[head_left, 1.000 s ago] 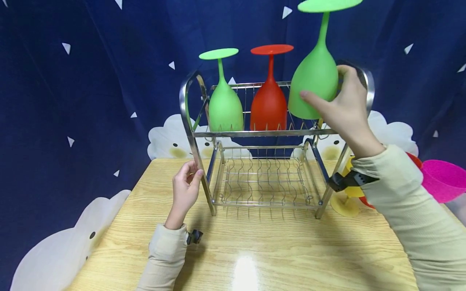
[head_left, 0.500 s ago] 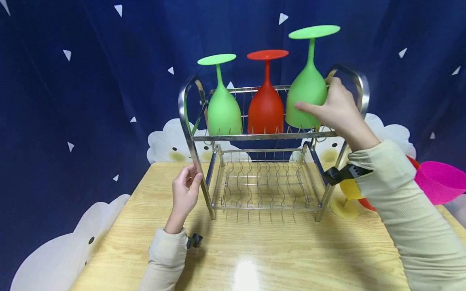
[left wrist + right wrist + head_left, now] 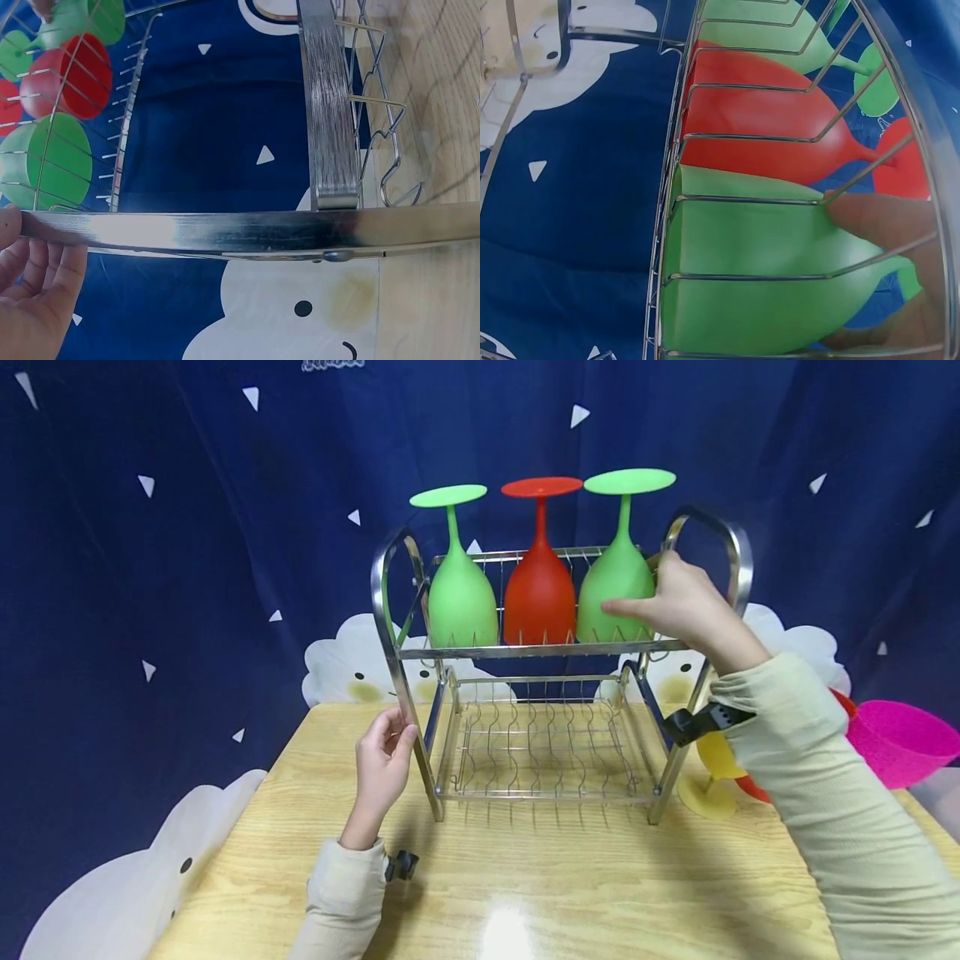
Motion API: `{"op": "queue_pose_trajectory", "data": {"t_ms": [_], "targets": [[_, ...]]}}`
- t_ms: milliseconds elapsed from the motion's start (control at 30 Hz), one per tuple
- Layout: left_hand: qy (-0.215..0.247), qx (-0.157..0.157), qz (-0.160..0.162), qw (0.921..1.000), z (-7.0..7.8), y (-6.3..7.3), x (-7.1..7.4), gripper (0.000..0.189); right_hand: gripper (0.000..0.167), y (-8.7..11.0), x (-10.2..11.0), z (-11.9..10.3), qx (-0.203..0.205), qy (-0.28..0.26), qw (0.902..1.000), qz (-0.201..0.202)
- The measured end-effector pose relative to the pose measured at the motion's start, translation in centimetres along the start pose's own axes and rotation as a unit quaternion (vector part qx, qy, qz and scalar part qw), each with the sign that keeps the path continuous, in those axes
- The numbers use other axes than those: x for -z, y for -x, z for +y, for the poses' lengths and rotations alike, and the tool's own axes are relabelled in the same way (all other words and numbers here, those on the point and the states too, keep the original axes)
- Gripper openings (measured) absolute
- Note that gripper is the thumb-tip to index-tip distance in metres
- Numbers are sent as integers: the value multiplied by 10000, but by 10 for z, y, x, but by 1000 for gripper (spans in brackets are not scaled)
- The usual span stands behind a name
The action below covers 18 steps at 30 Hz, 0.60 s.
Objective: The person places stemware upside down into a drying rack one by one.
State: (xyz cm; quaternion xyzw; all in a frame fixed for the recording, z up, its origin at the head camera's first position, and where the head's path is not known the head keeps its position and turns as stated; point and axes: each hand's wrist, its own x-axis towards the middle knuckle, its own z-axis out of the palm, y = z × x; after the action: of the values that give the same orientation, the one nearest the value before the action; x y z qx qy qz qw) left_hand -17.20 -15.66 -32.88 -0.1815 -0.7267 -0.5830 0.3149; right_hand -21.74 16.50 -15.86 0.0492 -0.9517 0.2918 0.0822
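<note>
Between red goblet (image 3: 540, 606) and curved rail (image 3: 742, 560), right fingers (image 3: 632, 607) round green goblet (image 3: 615, 578), left fingers (image 3: 69, 266) round rack leg (image 3: 427, 768).

I'm finding nothing readable; at eleven o'clock, pale cut-off lettering (image 3: 333, 364) is showing on the blue curtain (image 3: 450, 431).

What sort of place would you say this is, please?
Perhaps a staged tabletop set: a metal dish rack with upturned goblets on a wood-grain table, a navy triangle-patterned curtain behind.
</note>
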Motion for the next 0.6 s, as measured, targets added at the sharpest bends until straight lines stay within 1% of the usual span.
{"op": "queue_pose_trajectory", "data": {"t_ms": [67,167,267,300,333,367,433,467,533,600], "targets": [[-21,-12,23,10000,1,-1,0,11,82,0,0,0,61,34,9999,72],[-70,-29,31,10000,1,-1,0,11,84,3,0,-1,152,70,9993,332],[-120,-44,29,9999,1,0,0,11,82,9,-3,-2,478,69,9951,858],[-138,-52,26,9999,1,0,0,11,79,11,-4,-2,661,44,9917,1098],[-160,-68,25,9998,1,1,0,11,75,14,-7,-1,903,3,9864,1376],[-165,-76,25,9998,1,1,0,11,69,18,-9,-1,1196,-64,9786,1673],[-192,-101,30,9998,1,2,0,11,60,27,-15,-1,1757,-209,9593,2201],[-203,-114,38,9997,1,3,0,11,55,33,-18,0,2058,-295,9469,2451],[-211,-121,48,9997,2,3,0,11,47,44,-22,3,2633,-489,9187,2902],[-227,-119,66,9996,2,3,-1,11,43,57,-24,8,2994,-685,8940,3261]]}}
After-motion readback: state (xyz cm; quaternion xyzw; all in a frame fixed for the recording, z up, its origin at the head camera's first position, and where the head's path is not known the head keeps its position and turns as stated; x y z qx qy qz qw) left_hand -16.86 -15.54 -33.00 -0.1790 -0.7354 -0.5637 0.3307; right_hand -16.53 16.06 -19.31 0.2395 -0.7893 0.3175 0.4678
